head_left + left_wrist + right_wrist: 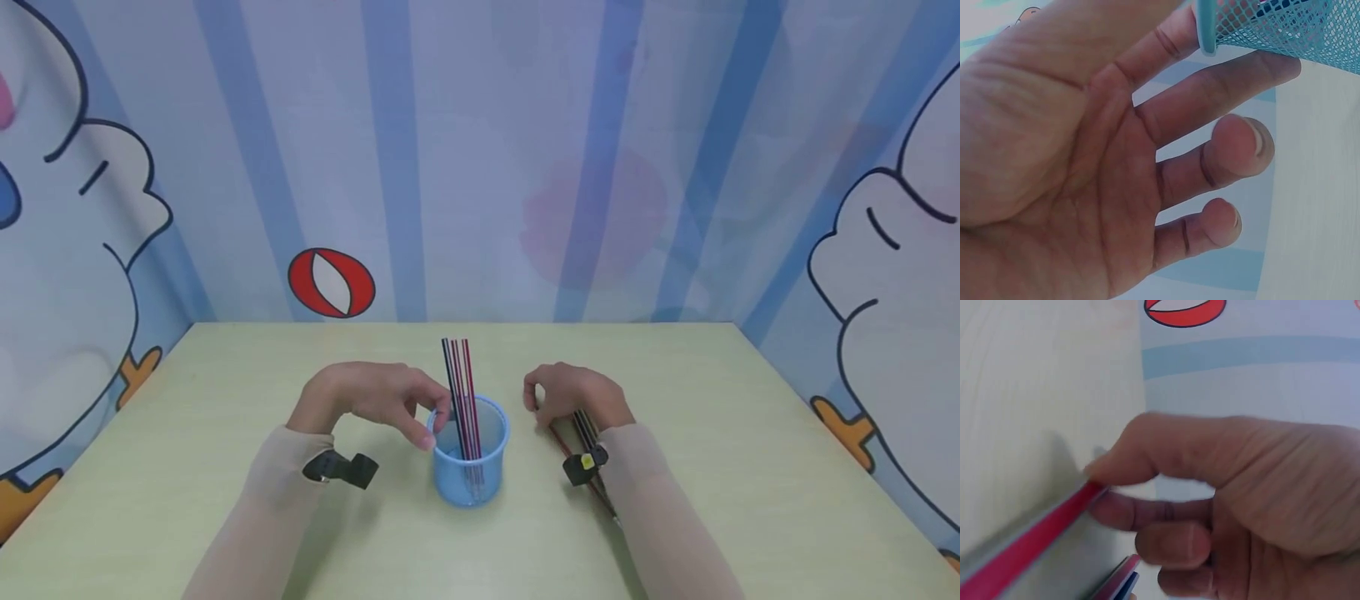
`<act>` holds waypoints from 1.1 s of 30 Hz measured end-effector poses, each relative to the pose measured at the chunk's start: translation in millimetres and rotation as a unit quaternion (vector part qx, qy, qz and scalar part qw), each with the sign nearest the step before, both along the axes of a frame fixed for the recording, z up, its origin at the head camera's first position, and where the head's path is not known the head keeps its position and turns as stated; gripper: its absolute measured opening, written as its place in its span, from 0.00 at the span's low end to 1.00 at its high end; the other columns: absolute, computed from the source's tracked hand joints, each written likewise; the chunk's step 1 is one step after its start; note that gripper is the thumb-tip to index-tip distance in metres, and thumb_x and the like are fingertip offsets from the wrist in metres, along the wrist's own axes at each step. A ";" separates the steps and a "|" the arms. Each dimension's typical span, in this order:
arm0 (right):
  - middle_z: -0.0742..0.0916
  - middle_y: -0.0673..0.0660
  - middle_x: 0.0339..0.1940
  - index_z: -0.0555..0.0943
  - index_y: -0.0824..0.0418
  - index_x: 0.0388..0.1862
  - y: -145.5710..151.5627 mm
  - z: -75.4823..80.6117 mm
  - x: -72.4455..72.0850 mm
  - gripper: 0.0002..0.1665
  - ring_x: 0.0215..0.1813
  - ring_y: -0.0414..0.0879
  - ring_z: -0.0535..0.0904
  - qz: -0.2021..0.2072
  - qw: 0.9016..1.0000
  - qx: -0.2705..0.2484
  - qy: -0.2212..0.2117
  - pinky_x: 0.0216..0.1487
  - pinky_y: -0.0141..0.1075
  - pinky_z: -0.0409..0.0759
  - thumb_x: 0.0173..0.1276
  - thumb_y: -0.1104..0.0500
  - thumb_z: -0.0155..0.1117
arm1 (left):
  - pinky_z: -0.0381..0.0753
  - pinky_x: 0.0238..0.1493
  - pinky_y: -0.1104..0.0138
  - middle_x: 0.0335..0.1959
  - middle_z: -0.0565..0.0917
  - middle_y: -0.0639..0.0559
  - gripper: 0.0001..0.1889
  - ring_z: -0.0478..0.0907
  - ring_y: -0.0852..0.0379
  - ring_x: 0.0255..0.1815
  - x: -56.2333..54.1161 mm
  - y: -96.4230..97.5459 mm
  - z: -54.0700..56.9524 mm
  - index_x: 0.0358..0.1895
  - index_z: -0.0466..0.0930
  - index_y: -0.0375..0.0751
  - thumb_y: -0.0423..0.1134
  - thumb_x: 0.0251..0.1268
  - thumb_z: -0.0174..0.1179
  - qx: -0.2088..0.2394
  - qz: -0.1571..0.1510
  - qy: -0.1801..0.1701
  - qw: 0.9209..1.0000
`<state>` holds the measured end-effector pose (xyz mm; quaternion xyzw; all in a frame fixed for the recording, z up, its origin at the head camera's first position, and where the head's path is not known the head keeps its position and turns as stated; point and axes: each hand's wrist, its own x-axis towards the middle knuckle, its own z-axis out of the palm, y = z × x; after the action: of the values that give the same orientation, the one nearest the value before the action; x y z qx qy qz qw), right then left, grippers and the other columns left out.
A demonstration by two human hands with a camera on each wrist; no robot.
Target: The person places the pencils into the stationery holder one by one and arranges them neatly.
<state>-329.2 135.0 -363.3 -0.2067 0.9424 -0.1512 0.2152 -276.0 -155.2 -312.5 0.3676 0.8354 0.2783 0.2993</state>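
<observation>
A blue mesh pen holder (468, 483) stands upright in the middle of the table. Several thin pencils (465, 400), dark and red, lean in it with their ends above the rim. My left hand (382, 404) holds the holder's left rim between thumb and index finger; in the left wrist view the other fingers (1235, 147) are spread below the mesh (1272, 28). To the right of the holder, my right hand (573, 396) pinches the end of a red pencil (1029, 550) between thumb and index finger. Its other fingers are curled.
More dark pencils (585, 429) lie on the table under my right wrist, partly hidden by it. The pale table (225, 375) ends at a blue striped backdrop (480, 167) with cartoon figures on both sides.
</observation>
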 end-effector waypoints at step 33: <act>0.78 0.56 0.35 0.72 0.55 0.49 18.2 79.1 27.2 0.14 0.21 0.42 0.64 -0.015 0.780 -0.613 0.121 0.24 0.30 0.66 0.70 0.69 0.60 | 0.68 0.36 0.63 0.35 0.78 0.57 0.08 0.72 0.58 0.29 0.6 -0.3 -0.7 0.38 0.80 0.49 0.41 0.61 0.71 -0.007 0.010 0.000 1.000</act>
<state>-302.0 153.2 -284.3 -0.2978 0.6718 -0.6740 -0.0752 -275.4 -155.5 -313.1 0.3571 0.8410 0.2755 0.2989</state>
